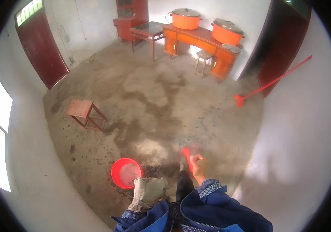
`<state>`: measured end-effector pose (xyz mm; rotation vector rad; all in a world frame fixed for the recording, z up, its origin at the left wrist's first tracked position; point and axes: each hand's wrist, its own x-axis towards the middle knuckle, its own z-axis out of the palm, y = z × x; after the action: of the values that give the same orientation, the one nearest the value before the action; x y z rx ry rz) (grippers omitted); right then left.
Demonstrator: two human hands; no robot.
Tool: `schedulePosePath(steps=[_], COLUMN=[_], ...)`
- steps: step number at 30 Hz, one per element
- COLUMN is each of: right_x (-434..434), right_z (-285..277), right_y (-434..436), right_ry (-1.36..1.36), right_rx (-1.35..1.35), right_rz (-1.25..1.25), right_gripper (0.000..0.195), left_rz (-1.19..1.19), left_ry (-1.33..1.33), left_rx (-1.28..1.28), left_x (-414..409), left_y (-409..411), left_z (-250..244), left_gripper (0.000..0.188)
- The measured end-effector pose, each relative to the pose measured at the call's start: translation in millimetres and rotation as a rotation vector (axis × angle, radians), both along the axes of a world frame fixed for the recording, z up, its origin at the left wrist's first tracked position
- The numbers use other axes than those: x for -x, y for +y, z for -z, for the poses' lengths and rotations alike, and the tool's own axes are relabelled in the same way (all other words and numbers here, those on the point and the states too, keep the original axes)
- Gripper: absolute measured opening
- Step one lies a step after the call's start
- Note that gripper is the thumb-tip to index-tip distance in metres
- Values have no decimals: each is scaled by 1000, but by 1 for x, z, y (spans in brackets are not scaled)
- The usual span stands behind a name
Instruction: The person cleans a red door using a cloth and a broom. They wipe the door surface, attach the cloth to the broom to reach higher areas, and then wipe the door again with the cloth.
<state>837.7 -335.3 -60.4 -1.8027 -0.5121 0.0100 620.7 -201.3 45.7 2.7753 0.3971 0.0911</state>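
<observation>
My right hand [199, 166] is closed around a red handled tool [186, 152], whose upper end is blurred, so its kind cannot be told. It is held in front of my dark-trousered leg and shoe. My left hand is hidden by a pale, rough cloth [151, 190] draped over the end of my left sleeve. Whether its fingers grip the cloth cannot be seen. Just left of the cloth, a red plastic bucket [113, 173] with cloudy, foamy liquid in it stands on the concrete floor [159, 116], which bears dark damp patches.
A wooden stool [80, 108] stands ahead on the left. A long red-handled tool [275, 79] leans at the right wall. Along the back are a desk [203, 39] with two orange lidded pots [185, 21], another stool [204, 55] and a small table [148, 27].
</observation>
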Motion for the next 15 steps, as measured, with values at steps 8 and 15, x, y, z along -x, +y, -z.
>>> schedulePosePath(steps=[8,15], right_x=[-151,-254], right_z=[30,-17], right_y=[83,176], right_ry=[19,146], right_rx=[-45,-91], right_rz=[-199,-311], right_gripper=[43,42], left_rz=[-158,-334], left_ry=[-29,-329], left_rx=[152,445], left_x=[-95,-200], left_y=[69,133], left_z=[23,88], left_gripper=[20,24])
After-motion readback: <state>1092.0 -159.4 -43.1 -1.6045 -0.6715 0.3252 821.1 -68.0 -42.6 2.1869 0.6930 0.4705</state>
